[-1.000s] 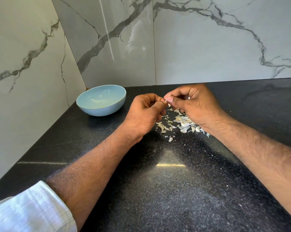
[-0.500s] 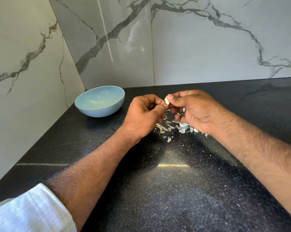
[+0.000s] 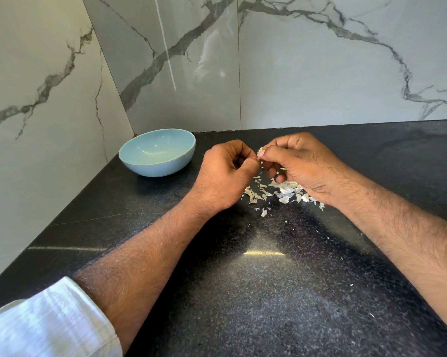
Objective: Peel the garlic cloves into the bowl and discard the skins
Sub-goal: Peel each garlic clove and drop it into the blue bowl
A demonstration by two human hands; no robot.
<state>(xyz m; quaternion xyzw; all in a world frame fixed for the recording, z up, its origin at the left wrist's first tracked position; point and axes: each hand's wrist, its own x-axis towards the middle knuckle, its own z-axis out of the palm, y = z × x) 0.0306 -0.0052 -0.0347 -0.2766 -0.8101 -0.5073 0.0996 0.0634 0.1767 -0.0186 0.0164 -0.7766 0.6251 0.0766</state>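
The two marble-veined wall panels (image 3: 320,60) are meeting in the corner and shining back the light, with no writing or brand showing anywhere on them. One black speckled counter (image 3: 243,292) is stretching out below, catching a bright streak of glare in the middle and carrying everything else. Two bare forearms are reaching in over it, and one white sleeve (image 3: 44,323) is bunching at the near left corner. One pale blue bowl (image 3: 157,152) is sitting well back in the corner, just beside the left wall and left of both hands, its inside showing only a sheen, no label visible on it. The left hand (image 3: 225,173) is curling in on itself, thumb and forefinger pressing together on a scrap of skin at the tip. The right hand (image 3: 299,163) is meeting it fingertip to fingertip, its fingers (image 3: 264,153) pinching one small garlic clove (image 3: 260,151), which is peeking out pale between the two hands, held above the counter and well right of the bowl. Under and between the hands, one loose scatter of garlic skins (image 3: 271,193) is lying on the counter; the flakes are too many and too small to count, and a few pieces near the right wrist are looking plump enough to be cloves, though I cannot tell.
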